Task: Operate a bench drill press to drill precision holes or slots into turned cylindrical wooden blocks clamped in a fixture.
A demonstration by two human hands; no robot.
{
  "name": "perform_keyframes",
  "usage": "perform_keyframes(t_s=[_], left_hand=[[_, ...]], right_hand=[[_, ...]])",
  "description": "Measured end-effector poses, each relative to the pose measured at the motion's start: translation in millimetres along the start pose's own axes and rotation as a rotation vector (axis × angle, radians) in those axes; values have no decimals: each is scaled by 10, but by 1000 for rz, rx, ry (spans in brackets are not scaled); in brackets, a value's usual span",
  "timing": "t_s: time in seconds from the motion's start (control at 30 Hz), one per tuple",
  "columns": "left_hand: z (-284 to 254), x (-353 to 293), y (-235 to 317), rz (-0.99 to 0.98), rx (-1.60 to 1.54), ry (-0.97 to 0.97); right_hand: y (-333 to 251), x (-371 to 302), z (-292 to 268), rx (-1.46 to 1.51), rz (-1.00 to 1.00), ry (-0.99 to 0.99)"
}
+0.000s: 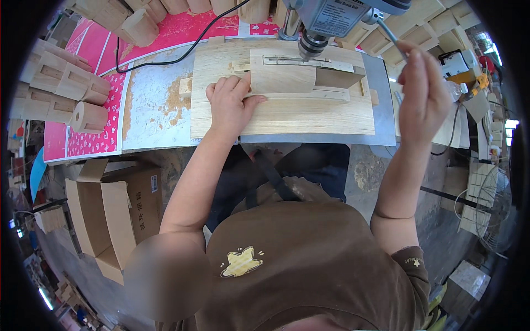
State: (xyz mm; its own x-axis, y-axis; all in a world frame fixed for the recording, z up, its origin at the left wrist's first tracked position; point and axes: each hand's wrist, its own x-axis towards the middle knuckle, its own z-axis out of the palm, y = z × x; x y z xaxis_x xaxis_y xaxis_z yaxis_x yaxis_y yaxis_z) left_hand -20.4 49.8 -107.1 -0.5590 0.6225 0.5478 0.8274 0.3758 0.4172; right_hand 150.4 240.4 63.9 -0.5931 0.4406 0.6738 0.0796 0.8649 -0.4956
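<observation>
A bench drill (337,19) stands at the far side of the table, its chuck (313,45) pointing down over a pale wooden block (284,79). The block lies in a wooden jig with strips around it, fixed on a flat wooden board (232,124). My left hand (231,105) is closed on the block's left end, its thumb stretched along the near strip. To the right, my raised right hand (424,88) grips the drill's feed lever (388,32), fingers wrapped round its end. The drill bit's tip cannot be made out.
Wooden pieces with cut recesses (69,74) are stacked at the left, with more behind the drill. A black cable (182,59) runs over the pink patterned sheet (110,144). Sawdust lies on the metal tabletop (143,110). An open cardboard box (116,204) stands below left.
</observation>
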Motion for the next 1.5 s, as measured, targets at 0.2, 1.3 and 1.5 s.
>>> perform_keyframes(t_s=[0.2,1.3,1.5], left_hand=[[20,25,-7,20,-2,-6],[270,76,314,-48,-62,-38],[269,89,318,-39,-70,-27]], right_hand=[[344,-381,489,126,-78,130],[10,-104,96,149,28,76],[445,-431,609,112,-162,194]])
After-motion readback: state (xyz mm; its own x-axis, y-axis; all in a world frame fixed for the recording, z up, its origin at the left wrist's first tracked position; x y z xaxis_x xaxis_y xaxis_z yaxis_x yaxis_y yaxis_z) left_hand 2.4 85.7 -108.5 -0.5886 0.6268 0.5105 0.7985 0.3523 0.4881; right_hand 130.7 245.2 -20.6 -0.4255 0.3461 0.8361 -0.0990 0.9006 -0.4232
